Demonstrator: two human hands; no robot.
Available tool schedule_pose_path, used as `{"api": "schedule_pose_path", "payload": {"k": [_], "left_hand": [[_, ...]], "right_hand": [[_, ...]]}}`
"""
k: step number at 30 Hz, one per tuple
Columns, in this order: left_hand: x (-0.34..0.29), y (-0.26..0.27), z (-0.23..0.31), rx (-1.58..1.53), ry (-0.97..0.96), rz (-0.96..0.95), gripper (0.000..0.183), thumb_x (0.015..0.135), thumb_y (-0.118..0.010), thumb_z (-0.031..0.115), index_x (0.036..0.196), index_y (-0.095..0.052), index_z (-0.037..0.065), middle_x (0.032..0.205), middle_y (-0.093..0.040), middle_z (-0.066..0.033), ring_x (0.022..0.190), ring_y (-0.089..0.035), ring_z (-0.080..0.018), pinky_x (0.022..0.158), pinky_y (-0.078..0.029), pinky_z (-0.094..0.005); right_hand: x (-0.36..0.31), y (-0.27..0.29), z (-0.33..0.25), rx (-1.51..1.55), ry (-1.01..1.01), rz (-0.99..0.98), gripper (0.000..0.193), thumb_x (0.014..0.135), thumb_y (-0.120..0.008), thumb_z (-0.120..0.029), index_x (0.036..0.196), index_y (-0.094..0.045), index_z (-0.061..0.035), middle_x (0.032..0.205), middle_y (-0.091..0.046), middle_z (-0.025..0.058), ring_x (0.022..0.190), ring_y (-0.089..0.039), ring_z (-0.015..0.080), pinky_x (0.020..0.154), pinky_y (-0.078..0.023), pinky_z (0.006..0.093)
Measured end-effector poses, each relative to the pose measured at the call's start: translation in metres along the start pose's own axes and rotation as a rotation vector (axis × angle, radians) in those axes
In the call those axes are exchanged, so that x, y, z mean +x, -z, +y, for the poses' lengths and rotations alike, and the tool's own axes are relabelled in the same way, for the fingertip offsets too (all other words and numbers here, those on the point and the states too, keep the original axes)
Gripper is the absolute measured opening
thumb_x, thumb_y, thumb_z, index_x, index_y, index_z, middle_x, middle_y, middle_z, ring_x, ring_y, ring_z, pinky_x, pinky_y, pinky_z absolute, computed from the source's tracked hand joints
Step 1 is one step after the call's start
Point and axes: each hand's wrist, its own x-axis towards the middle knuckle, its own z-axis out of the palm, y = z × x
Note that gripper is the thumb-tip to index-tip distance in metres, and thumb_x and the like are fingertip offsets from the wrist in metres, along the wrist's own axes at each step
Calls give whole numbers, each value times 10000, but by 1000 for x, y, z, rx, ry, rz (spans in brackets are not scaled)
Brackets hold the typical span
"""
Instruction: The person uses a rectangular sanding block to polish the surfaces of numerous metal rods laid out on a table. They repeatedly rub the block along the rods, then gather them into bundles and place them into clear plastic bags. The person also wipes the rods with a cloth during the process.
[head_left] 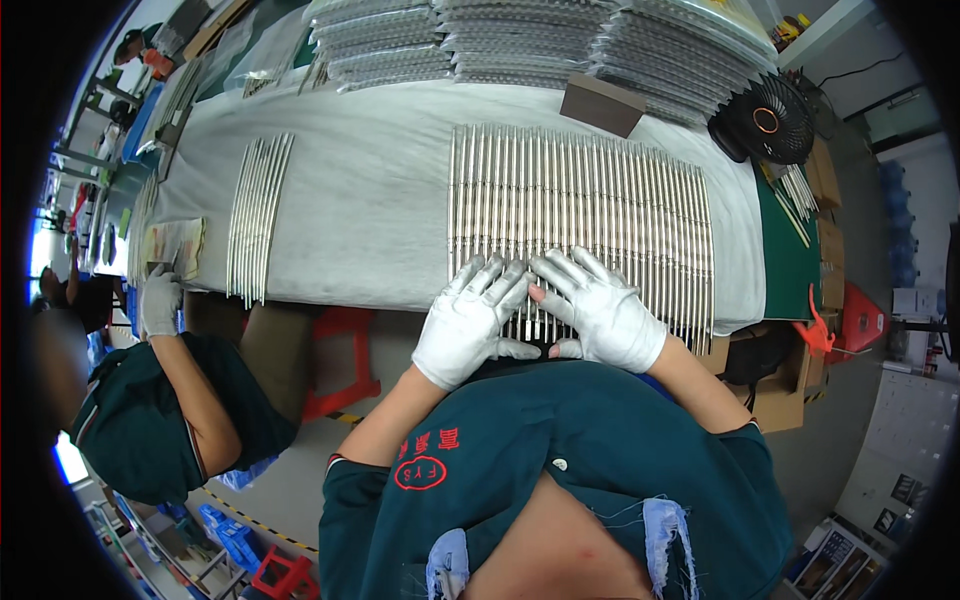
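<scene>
A wide row of shiny metal rods (580,195) lies side by side on the white cloth, their near ends reaching the table's front edge. My left hand (466,322), in a white glove with greyed fingertips, lies flat on the near ends of the rods at the row's left part. Beside it my right hand (610,315), gloved the same way, rests on the rods with its fingers spread. Bare fingertips poke through the right glove. The two hands almost meet, and neither grasps a rod.
A brown block (602,104) and a black fan (768,120) stand behind the row. Stacks of clear-wrapped rods (520,45) line the back. A smaller group of rods (259,215) lies left on the cloth (360,200). A co-worker (180,400) sits at the left.
</scene>
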Motion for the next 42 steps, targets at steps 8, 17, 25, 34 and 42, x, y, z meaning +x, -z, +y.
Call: {"api": "schedule_pose_path", "payload": {"k": [8, 17, 25, 34, 42], "left_hand": [[11, 7, 14, 53, 10, -58, 1020, 673, -703, 642, 1424, -424, 11, 1442, -468, -173, 1329, -452, -349, 1162, -288, -474], [11, 3, 13, 32, 9, -50, 897, 774, -649, 613, 1411, -457, 12, 1471, -452, -158, 1359, -428, -338, 1172, -269, -460], [8, -1, 10, 7, 11, -36, 907, 778, -626, 636, 1421, -449, 20, 1474, -451, -166, 1358, -428, -349, 1173, -267, -468], [13, 32, -22, 211, 302, -5, 982, 748, -623, 682, 1438, -417, 13, 1446, -447, -249, 1366, -397, -396, 1168, -242, -509], [18, 34, -30, 213, 330, -34, 941, 754, -656, 641, 1422, -429, 19, 1388, -507, -201, 1312, -453, -342, 1139, -285, -501]], "right_hand": [[-5, 0, -13, -38, -163, -56, 818, 765, -757, -418, 1433, -456, -53, 1546, -339, 167, 1428, -290, 398, 1144, -317, 518], [-6, -5, -11, -32, -123, 23, 762, 766, -760, -391, 1378, -499, -19, 1507, -386, 193, 1404, -341, 375, 1167, -277, 493], [-6, -7, -14, -62, -144, 41, 755, 772, -747, -414, 1378, -504, -34, 1515, -381, 183, 1408, -341, 361, 1166, -280, 490], [-9, 1, -10, 8, -127, -39, 756, 780, -726, -461, 1397, -491, -93, 1544, -342, 171, 1430, -313, 354, 1162, -278, 519], [1, 7, -3, -4, -133, -9, 745, 801, -713, -449, 1383, -484, -44, 1517, -377, 181, 1418, -328, 359, 1183, -224, 517]]}}
